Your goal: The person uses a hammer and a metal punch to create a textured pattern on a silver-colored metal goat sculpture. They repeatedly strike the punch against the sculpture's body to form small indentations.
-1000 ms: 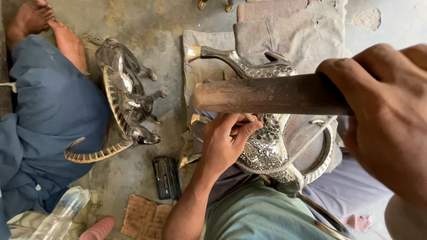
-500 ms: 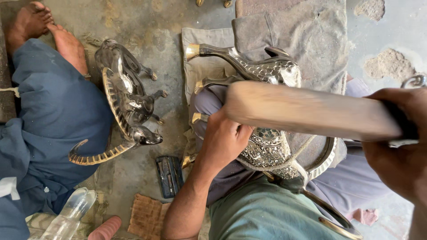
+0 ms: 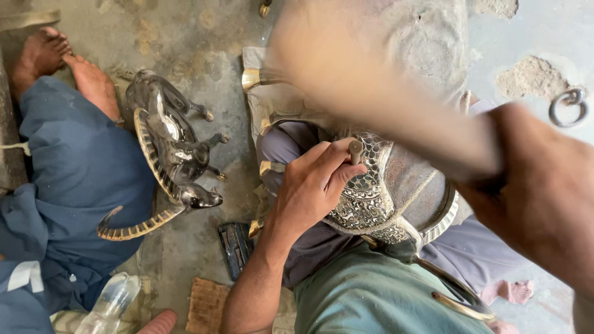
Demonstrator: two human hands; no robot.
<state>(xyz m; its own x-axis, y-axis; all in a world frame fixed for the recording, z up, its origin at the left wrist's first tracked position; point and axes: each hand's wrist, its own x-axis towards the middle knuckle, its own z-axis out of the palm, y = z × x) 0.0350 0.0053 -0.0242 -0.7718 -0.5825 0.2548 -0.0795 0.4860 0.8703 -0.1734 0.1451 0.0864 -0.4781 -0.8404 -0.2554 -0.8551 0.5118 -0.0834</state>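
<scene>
An engraved silver-coloured metal animal figure (image 3: 371,192) with horns lies across my lap. My left hand (image 3: 312,185) is closed around a short metal punch (image 3: 355,148), whose tip rests on the figure's patterned side. At the right edge, my right hand (image 3: 544,198) grips the handle of a wooden mallet (image 3: 371,93). The mallet is blurred by motion and stretches up-left over the figure's front, hiding its head and neck.
A second metal animal figure (image 3: 170,154) with long curved horns lies on the concrete floor to my left. Beside it sits another person in blue trousers (image 3: 68,173), barefoot. Nearby are a small dark box (image 3: 235,247), a plastic bottle (image 3: 111,303), a grey cloth (image 3: 433,37) and a metal ring (image 3: 569,102).
The mallet has swung from lying level above my left hand to a fast blurred stroke over the figure. My left hand keeps the punch on the figure.
</scene>
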